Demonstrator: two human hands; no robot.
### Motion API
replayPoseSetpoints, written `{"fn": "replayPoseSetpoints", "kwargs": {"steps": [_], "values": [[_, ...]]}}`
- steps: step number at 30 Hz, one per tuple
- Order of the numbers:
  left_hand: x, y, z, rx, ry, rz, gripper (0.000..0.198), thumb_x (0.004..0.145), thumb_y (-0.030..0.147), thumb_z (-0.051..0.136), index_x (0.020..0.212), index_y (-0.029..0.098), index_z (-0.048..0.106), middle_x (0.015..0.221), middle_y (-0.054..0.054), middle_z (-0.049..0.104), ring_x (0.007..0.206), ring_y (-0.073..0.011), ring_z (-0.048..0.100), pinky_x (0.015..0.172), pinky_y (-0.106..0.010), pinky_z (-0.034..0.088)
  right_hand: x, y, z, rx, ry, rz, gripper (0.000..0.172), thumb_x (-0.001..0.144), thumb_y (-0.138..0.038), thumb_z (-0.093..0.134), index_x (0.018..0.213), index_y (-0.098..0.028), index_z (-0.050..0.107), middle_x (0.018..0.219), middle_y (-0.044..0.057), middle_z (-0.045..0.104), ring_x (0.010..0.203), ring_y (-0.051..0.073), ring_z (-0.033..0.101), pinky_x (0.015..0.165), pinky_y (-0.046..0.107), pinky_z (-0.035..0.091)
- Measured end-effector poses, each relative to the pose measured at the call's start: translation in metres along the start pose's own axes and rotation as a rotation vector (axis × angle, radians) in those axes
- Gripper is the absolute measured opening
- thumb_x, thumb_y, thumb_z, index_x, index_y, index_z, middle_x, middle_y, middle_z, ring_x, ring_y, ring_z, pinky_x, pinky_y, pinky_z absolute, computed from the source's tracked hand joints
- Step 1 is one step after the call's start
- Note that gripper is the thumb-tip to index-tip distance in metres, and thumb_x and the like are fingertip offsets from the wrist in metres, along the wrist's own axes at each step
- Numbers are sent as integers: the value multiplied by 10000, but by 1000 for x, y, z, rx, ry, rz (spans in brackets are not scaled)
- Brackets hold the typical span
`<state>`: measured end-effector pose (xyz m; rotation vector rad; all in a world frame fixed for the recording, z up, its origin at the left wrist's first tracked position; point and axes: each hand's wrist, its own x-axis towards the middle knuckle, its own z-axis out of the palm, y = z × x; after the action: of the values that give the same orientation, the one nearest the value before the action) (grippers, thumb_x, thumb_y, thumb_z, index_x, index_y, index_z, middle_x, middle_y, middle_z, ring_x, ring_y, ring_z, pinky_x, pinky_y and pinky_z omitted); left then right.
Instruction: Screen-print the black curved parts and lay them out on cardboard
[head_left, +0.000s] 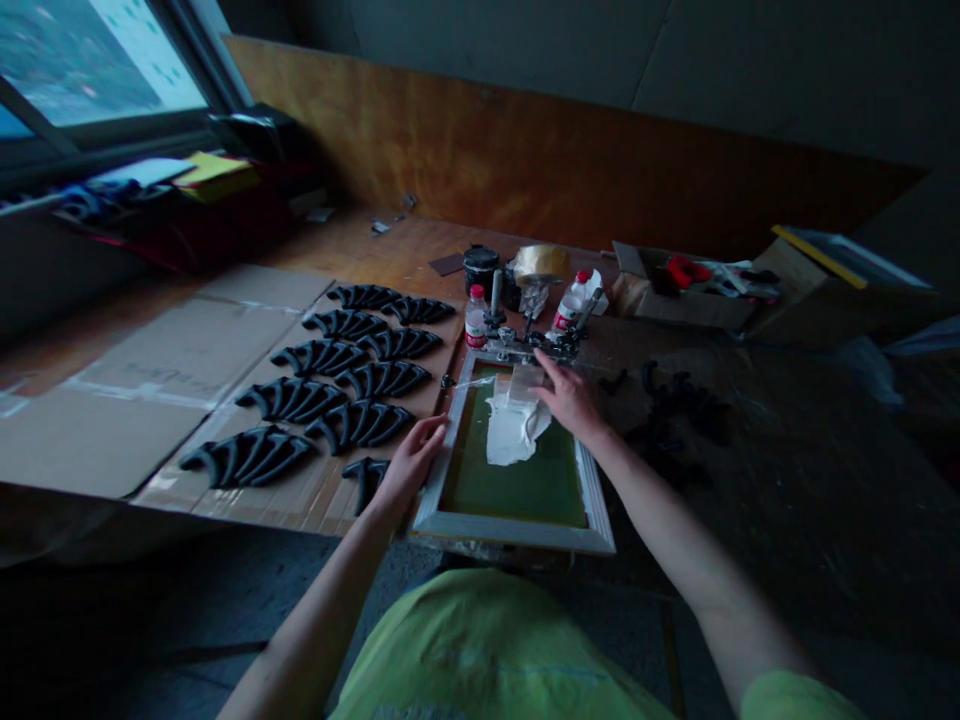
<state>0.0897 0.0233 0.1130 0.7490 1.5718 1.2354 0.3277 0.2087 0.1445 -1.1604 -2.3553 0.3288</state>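
Right hand (568,398) is grasping scraper (525,382) within frame (517,532), 12 o'clock. Left hand (417,456) is curling at 9 o'clock edge; grip unclear.

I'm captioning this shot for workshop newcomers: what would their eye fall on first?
Probably the green screen in its pale frame, with the left hand beside it and the right hand over its far end, near a white patch. Next, curved black pieces in rows on cardboard to its left, then two red-capped bottles beyond it.
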Motion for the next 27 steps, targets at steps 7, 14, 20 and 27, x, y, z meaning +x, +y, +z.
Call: {"fn": "replayPoseSetpoints", "kwargs": {"steps": [7,14,20,27], "values": [[27,92,23,-229,69,367,498,841,619,502,994,163,629,887,-46,657,714,-134,599,603,-233,477,-41,79,-4,50,72,346,362,942,-443,440,1079,-169,633,834,86,682,785,228,620,724,359,489],[40,102,45,-295,114,380,478,876,622,447,1102,212,543,880,-37,687,768,-143,652,615,-237,491,-96,14,76,-188,-268,93,192,873,-359,634,828,-175,603,932,111,647,960,234,583,838,346,454],[-20,-9,77,-143,-319,-385,676,725,707,590,1099,145,604,1053,-183,706,885,-283,688,638,-343,532,-106,-45,75,-97,-158,194,155,968,-307,472,906,-200,564,855,94,658,845,222,602,731,324,459],[-9,-47,5,31,85,-255,555,814,660,479,1042,162,569,864,-87,711,730,-223,675,625,-312,503,-140,-13,40,47,-208,-79,183,862,-148,600,1030,-220,617,1096,71,646,1051,215,566,907,366,466]]}}
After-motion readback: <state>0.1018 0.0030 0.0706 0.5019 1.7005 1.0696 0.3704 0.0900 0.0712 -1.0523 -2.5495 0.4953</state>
